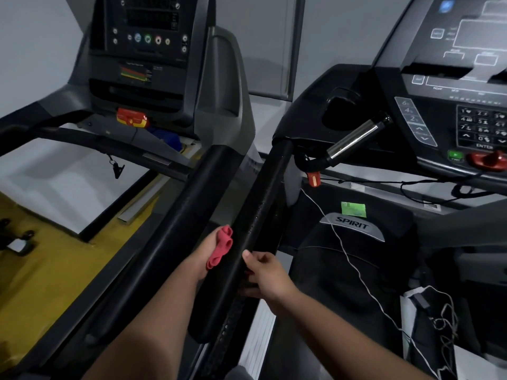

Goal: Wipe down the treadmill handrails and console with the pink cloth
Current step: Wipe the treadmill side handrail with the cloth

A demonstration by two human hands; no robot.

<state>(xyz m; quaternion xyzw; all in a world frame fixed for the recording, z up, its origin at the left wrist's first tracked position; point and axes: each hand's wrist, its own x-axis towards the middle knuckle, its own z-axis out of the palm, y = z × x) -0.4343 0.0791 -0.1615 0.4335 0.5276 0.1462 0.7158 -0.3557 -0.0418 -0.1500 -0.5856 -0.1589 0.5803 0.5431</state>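
Observation:
Two treadmills stand side by side. My left hand point(204, 252) holds the bunched pink cloth point(221, 246) between the left treadmill's black handrail point(197, 193) and the right treadmill's black handrail point(264, 204). My right hand point(267, 275) grips the right treadmill's handrail from the right, thumb on top and fingers curled under it. The left treadmill's console point(142, 45) is at the top left. At the upper right is the right treadmill's console point(463, 86), with a keypad.
A chrome pulse grip point(354, 139) juts out below the right console. A red safety clip point(314, 178) hangs from a cord there. White cables point(356, 270) trail over the right treadmill's motor cover. Yellow floor point(38, 272) lies at the left.

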